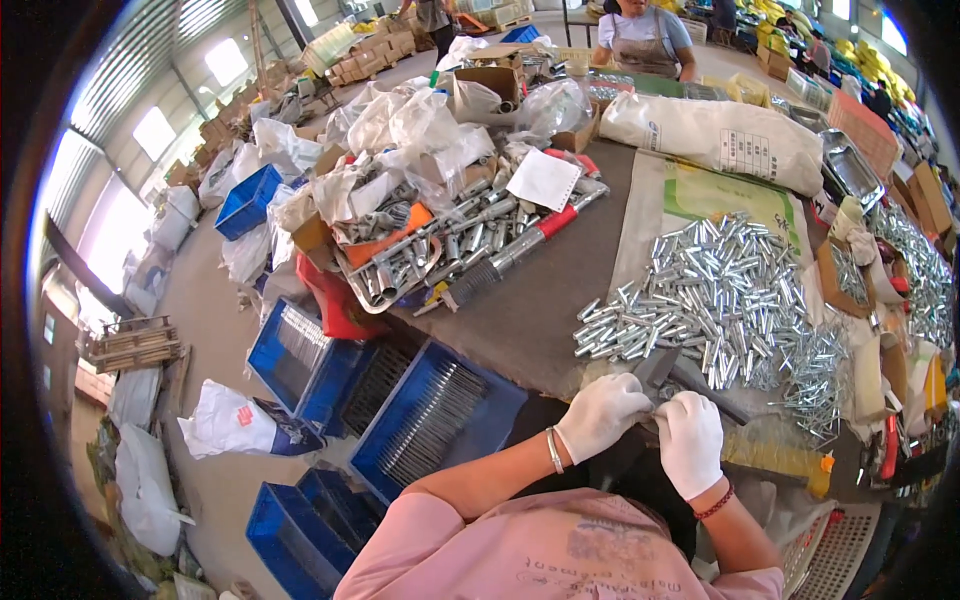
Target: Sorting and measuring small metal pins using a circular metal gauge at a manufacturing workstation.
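Observation:
My left hand and my right hand, both in white gloves, meet at the table's near edge. The fingers of each are closed in a pinch, almost touching. Whatever lies between the fingertips is too small to make out. Just beyond them sits a dark metal block with a bar running off to the right. A broad heap of shiny metal sleeves spreads over a pale sack cloth past the block. Thin metal pins lie in a smaller heap to the right of my hands.
Blue bins with rows of metal rods stand on the left below the table. Metal tubes, a threaded rod with a red end and plastic bags crowd the table's left. A stuffed white sack lies beyond the heap. Across sits another person.

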`<state>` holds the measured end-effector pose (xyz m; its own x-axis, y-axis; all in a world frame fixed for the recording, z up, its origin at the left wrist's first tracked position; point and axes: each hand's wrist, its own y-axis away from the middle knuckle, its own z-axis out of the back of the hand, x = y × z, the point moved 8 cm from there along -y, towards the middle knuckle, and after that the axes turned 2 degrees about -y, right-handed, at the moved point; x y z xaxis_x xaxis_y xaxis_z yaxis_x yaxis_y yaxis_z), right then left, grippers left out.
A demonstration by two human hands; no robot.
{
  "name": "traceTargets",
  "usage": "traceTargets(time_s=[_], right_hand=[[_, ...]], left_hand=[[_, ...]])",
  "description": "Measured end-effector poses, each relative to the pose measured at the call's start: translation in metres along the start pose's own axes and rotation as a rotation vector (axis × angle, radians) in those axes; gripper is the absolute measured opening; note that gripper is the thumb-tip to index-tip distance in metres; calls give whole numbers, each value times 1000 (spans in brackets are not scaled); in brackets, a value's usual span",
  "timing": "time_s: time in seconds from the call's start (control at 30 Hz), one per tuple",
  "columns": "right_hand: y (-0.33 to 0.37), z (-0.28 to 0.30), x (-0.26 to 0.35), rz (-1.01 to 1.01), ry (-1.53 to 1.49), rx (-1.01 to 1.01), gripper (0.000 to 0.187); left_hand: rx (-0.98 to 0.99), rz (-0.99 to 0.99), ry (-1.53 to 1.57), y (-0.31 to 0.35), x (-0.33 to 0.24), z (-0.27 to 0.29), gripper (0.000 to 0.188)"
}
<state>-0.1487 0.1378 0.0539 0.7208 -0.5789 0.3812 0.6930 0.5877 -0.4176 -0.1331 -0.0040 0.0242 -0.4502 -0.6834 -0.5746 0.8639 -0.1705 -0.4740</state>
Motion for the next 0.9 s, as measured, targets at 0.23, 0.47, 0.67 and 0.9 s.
traceTargets(time_s=[0.23, 0.47, 0.67, 0.9], right_hand=[[1, -2, 4, 18, -14, -16, 13], [16, 1, -1, 12, 28, -1, 10], [-1, 9, -14, -37, -188, -66, 6], [-4, 5, -26, -123, -248, -86, 3]], left_hand=[[-1, -8, 6, 1, 1, 0, 14], [10, -13, 61, 4, -9, -6, 9], [-24, -71, -82, -3, -6, 6, 6], [-22, 30, 73, -2, 12, -8, 15]])
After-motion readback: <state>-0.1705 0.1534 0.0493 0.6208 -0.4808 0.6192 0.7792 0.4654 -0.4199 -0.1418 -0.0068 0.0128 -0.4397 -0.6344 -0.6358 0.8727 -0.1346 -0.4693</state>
